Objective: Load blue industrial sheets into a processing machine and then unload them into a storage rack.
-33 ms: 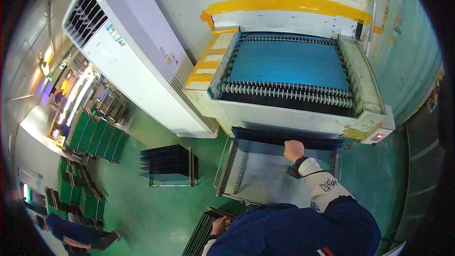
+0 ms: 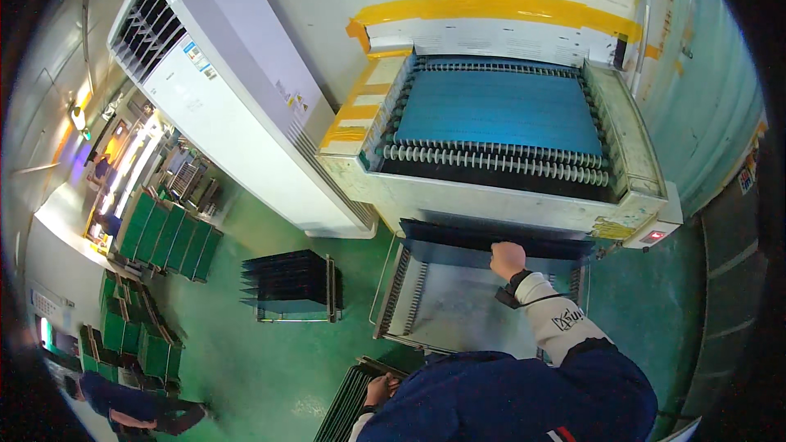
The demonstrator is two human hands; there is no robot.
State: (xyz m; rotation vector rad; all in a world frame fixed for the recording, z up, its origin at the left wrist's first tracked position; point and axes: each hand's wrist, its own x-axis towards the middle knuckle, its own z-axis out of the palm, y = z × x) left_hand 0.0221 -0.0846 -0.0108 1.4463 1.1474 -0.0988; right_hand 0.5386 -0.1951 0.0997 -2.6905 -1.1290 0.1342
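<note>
The person wears a dark navy garment (image 2: 508,401) of smooth, plain cloth over the back and shoulders, with a small red and white mark (image 2: 562,435) low down near the lower edge of the view. Its short sleeve ends in a darker, nearly black edge (image 2: 591,349). From under it comes a long off-white sleeve (image 2: 550,308), printed in bold black lettering. A black band (image 2: 516,285) rings the right wrist, with a dark flap sticking out; whether cuff or strap is unclear. A pale sleeve end (image 2: 360,423) also shows by the left wrist. Both the right hand (image 2: 508,259) and left hand (image 2: 378,390) are gloveless.
</note>
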